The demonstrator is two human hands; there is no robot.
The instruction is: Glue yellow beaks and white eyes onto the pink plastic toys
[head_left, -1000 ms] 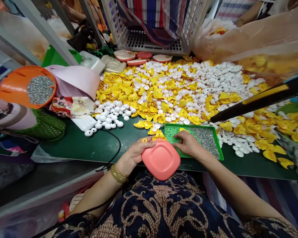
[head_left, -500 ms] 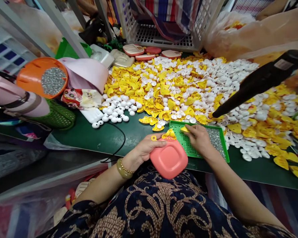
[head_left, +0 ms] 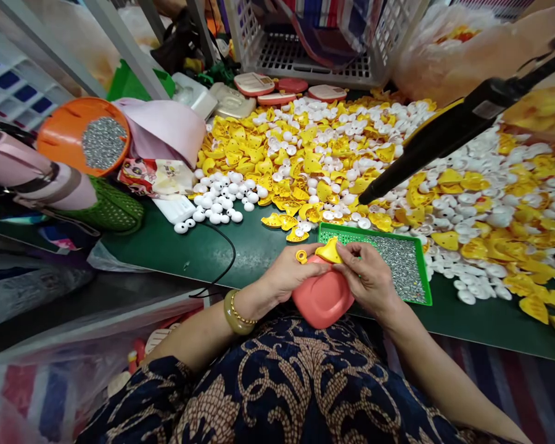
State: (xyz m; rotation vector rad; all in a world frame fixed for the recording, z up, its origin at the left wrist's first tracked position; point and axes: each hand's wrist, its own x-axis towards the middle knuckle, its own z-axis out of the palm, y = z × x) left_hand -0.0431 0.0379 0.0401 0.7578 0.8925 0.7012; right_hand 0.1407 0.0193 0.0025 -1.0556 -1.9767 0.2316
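We position the coral piece just in front of the green tray, at the tray's left end. Our left hand grips the coral piece at its far left edge, thumb pressed on top; a yellow ring shows beside the fingers. Our right hand pinches the yellow part between thumb and fingertips, at the far edge of the coral piece. We cannot tell whether the two parts are joined.

The green tray lies on the counter and holds small metal pieces, mostly toward its right. Beyond the tray, yellow and white parts spread in a heap. Above the heap, a black tool slants, tip toward the tray. Left of the tray are white balls and, farther left, an orange container of metal pieces.
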